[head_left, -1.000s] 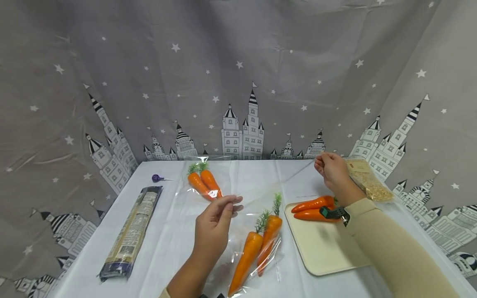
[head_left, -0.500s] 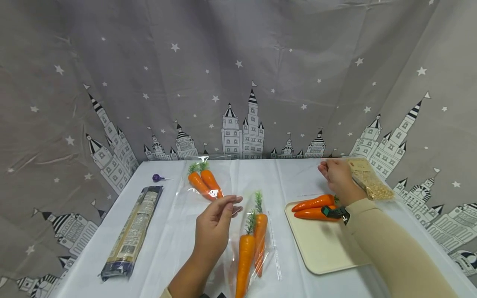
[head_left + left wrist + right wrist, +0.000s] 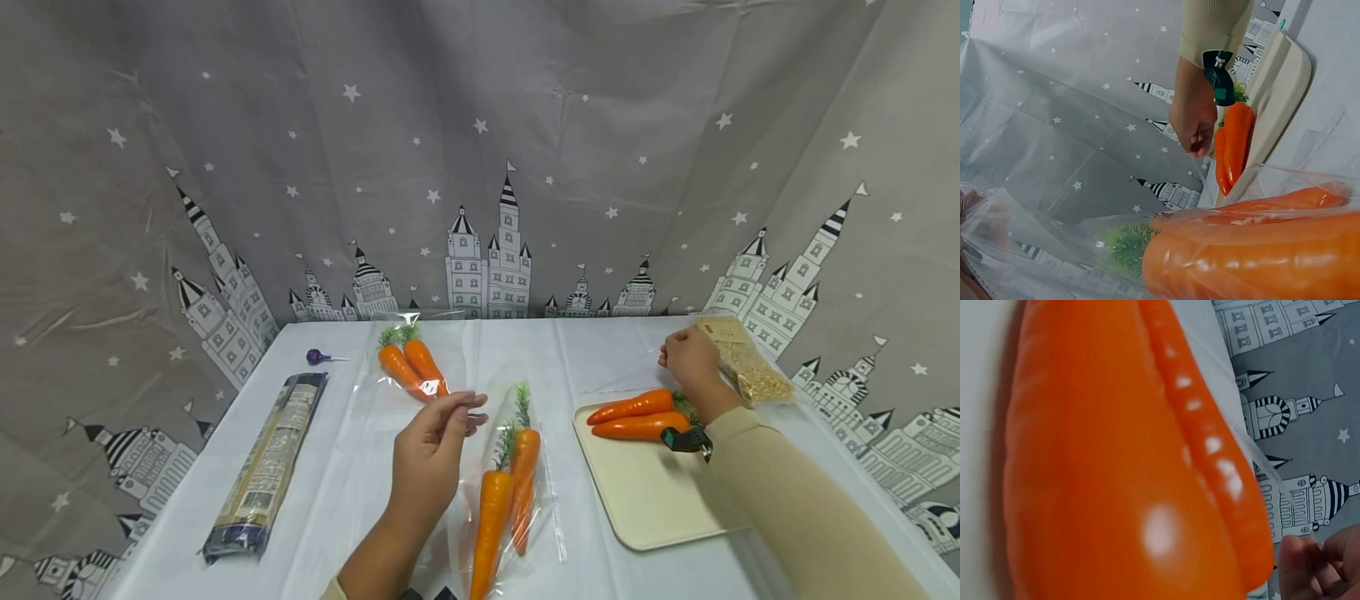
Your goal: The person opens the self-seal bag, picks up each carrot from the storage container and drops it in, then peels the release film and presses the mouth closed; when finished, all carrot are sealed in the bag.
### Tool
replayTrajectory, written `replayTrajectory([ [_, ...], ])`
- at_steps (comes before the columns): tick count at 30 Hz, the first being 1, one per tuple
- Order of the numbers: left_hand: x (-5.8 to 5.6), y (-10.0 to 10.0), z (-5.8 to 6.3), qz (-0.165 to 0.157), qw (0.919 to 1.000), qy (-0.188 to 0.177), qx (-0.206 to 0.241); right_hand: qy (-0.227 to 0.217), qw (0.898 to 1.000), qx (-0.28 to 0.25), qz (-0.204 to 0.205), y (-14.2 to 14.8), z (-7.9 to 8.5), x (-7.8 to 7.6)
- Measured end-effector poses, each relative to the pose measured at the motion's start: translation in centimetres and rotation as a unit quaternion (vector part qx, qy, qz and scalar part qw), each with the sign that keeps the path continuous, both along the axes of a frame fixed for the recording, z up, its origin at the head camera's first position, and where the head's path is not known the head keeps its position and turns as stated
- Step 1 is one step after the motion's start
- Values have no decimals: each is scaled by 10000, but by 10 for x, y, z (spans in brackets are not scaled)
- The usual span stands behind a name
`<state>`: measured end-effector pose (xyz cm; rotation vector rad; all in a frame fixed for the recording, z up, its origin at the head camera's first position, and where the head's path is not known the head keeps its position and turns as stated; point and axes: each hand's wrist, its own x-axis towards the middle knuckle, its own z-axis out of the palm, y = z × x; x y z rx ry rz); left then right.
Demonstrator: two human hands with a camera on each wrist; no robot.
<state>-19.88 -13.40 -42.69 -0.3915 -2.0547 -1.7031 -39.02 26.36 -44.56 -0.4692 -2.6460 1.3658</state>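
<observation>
My left hand (image 3: 433, 454) pinches the top of a clear plastic bag (image 3: 553, 521), which hangs upright over the front of the table. Inside it are two orange carrots (image 3: 492, 521) with green tops, tips down. In the left wrist view the fingers (image 3: 979, 228) show at the left edge by the bag's film. My right hand (image 3: 692, 360) is low behind the tray, beside the grain bag. Between its thumb and fingers it pinches a thin clear strip (image 3: 1266, 465), seen best in the right wrist view.
A cream tray (image 3: 652, 517) on the right bears two reddish-orange carrots (image 3: 637, 427). Behind it lies a bag of pale grains (image 3: 753, 367). Another clear bag with two carrots (image 3: 420, 367) lies at the back, near a purple lollipop (image 3: 317, 357). A long printed packet (image 3: 264, 467) lies left.
My right hand has moved right and down, away from the bag. The strip no longer stretches to the bag, which has swung left to hang straighter. The left hand has stayed put.
</observation>
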Motion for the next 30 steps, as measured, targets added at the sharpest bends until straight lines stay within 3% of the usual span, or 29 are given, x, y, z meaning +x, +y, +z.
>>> replayTrajectory([
  [5,1,0,0,10,10000,-25,9,17,9944,1056,64,9,-4,5],
  [9,1,1,1,-10,10000,24,3,109,9888,1487,28,11,-5,10],
  [14,1,2,1,-11,10000,3,26,464,9872,1502,-262,2,-4,13],
  [18,2,2,1,-21,10000,-62,47,763,9903,1124,-298,-23,2,16],
  [24,3,1,3,-9,9999,-139,38,664,9931,479,836,-78,9,35],
  [27,3,1,3,-3,9999,-156,33,551,9849,117,1639,-105,8,46],
  [30,3,1,4,-4,9999,-158,33,268,9694,-598,2365,-130,5,55],
])
